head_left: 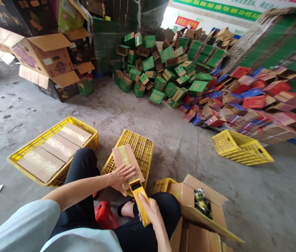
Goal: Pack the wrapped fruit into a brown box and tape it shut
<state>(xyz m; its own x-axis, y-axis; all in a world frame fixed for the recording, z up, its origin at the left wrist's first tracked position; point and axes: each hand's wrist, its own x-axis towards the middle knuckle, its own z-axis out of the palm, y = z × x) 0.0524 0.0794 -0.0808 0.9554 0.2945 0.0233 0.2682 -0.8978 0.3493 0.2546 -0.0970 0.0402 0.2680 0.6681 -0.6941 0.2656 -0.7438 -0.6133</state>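
Note:
A small closed cardboard box [134, 157] lies on an upturned yellow plastic crate [146, 148] in front of my knees. A strip of clear tape [124, 156] runs along the middle of its top. My left hand [121, 177] rests flat on the box with its fingers stretched out, partly over the tape. In my right hand [151, 211] is a yellow tape dispenser [138, 196], its head at the near edge of the box. My right fingers wrap round the dispenser's body.
To the left, a yellow crate [13, 158] holds three taped boxes [60, 147]. An open carton [187, 199] with dark and yellow contents stands by my right knee. Another yellow crate [223, 145] lies farther right. Heaped green boxes [148, 63] and red-blue boxes [254, 101] fill the back.

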